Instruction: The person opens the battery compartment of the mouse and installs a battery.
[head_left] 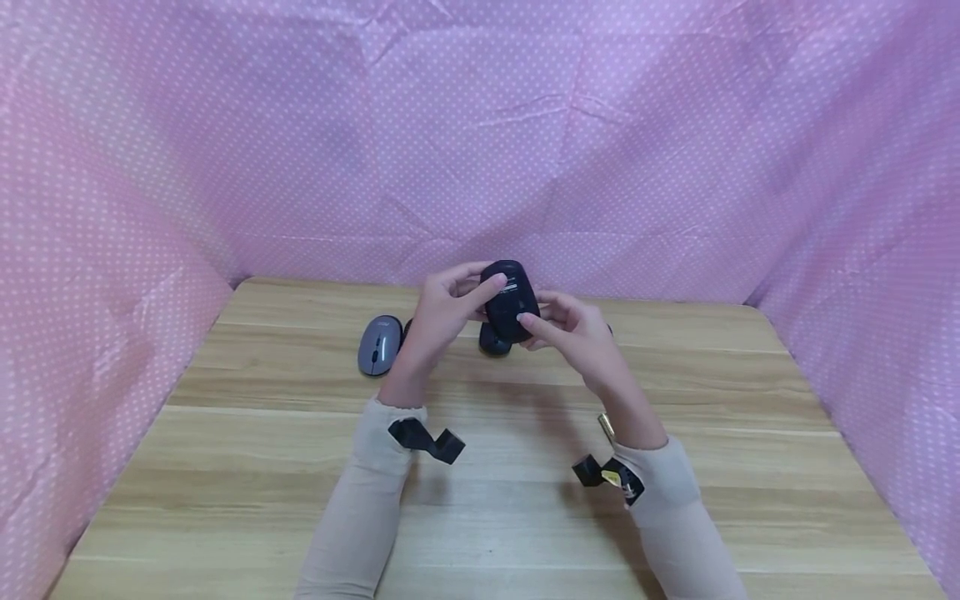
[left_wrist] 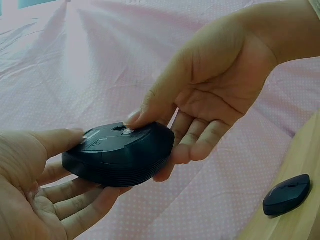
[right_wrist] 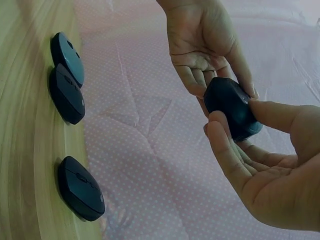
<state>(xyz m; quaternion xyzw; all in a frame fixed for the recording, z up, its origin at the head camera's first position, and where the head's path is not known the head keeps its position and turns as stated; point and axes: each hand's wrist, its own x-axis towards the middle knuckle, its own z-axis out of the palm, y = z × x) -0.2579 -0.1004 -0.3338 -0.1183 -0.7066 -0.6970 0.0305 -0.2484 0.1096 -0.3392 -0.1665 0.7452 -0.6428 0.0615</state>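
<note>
Both hands hold a black computer mouse [head_left: 513, 304] raised above the far part of the table, its underside with a label turned up toward the head view. My left hand [head_left: 442, 308] grips one end, thumb laid across the underside near the label and fingers beneath. The other end is gripped by my right hand [head_left: 573, 333], whose thumb presses beside the small round sensor opening seen in the left wrist view. In the right wrist view the left hand [right_wrist: 200, 40] and right hand [right_wrist: 270, 165] face each other, with the mouse [right_wrist: 230, 107] between their fingertips.
On the wooden table [head_left: 495, 517] lie a grey mouse [head_left: 380, 346] and, behind the held one, a black mouse [head_left: 493, 342]. Another dark mouse [right_wrist: 67, 95] touches the grey one. A thin gold-coloured piece [head_left: 606, 427] shows by the right wrist. Pink dotted cloth [head_left: 480, 150] surrounds the table.
</note>
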